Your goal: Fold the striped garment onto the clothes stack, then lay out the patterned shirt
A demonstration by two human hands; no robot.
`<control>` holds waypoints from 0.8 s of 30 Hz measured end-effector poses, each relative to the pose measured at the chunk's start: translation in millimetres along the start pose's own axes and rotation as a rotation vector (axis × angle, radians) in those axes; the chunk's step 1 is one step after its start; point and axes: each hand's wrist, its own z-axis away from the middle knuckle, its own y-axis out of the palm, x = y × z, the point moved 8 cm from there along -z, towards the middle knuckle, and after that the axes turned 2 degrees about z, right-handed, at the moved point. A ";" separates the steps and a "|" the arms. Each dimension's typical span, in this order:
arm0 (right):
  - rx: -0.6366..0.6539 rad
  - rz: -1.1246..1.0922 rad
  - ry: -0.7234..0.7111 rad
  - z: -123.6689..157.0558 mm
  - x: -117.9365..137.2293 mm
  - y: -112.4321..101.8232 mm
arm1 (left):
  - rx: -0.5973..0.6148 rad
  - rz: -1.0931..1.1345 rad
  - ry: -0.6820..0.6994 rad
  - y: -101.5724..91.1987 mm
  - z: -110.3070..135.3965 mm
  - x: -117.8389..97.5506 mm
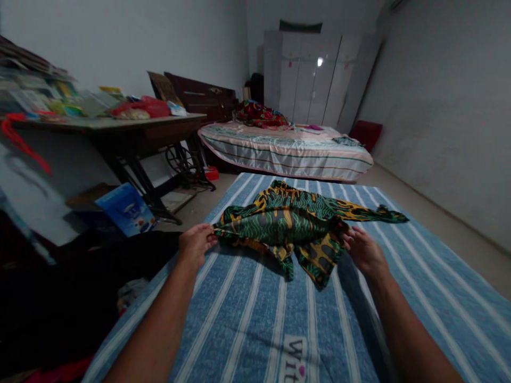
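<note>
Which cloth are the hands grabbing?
The green-and-yellow cloth on the blue mat: left hand and right hand hold its edges. The red cloth lies away on the bed.

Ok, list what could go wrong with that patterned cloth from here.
1. The left hand pinches only a corner of the patterned cloth, which lies bunched and folded over itself. A pull from there may drag the whole heap across the striped blue sheet rather than open it.
2. The right hand touches the opposite side, but its grip is unclear, so that edge could slip free.
</note>
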 end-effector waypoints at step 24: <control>0.563 2.029 -0.634 90.7 -68.7 81.4 | 0.839 -1.228 1.027 148.1 133.1 64.4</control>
